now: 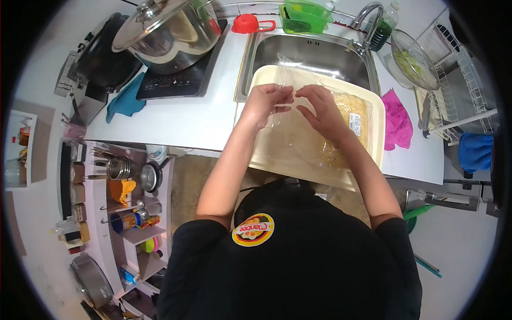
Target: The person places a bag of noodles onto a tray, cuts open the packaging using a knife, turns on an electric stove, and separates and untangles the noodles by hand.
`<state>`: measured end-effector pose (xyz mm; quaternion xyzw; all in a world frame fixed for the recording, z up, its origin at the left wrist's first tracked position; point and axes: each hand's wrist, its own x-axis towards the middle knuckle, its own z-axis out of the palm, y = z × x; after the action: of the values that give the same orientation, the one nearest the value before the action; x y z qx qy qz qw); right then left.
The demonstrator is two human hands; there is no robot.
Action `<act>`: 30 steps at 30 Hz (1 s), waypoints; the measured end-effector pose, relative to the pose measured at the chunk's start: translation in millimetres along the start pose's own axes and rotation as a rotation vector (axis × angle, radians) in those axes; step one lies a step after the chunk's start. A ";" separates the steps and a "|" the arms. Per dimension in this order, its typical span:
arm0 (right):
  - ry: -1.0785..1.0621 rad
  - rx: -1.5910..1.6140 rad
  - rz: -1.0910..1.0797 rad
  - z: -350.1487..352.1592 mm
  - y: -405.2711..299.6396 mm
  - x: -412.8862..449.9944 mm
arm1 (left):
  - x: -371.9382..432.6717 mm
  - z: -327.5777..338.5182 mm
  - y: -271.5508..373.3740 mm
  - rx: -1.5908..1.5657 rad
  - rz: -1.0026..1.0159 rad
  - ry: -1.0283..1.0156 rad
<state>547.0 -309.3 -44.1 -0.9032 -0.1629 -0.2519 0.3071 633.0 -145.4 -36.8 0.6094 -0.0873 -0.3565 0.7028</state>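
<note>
My left hand [269,103] pinches a clear plastic bag [283,76] over a cream tray [264,154]. Facing it, my right hand [319,110] has thumb and fingers apart, its fingertips close to the left hand's; nothing shows between them. Beneath my right hand and forearm, a transparent pack of yellow noodles [350,106] with a printed white label lies in the tray's right side. My forearm hides part of that pack. The tray rests across the front of a steel sink [308,56] and sticks out past the counter's front edge.
Left of the sink, a large lidded steel pot [172,40] stands on a black induction cooker [176,84]. A red plastic dipper [248,24] and green baskets [306,18] sit behind. To the right are a pink cloth [396,120], a mesh strainer [414,60] and a wire dish rack [472,84].
</note>
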 end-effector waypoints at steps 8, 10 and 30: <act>-0.079 0.038 0.077 9.9 16.5 2.2 | 14.3 -5.6 -13.4 -0.296 0.029 -0.039; 0.057 0.035 -0.014 7.9 2.6 13.9 | 16.6 -18.5 -18.7 -0.310 0.035 -0.092; -0.253 -0.328 -0.084 -0.7 8.3 31.6 | 55.2 24.2 -23.8 0.119 0.103 0.263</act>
<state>576.4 -311.7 -30.1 -0.9579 -0.1945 -0.1721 0.1221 650.5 -198.2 -70.0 0.6860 -0.0465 -0.2313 0.6883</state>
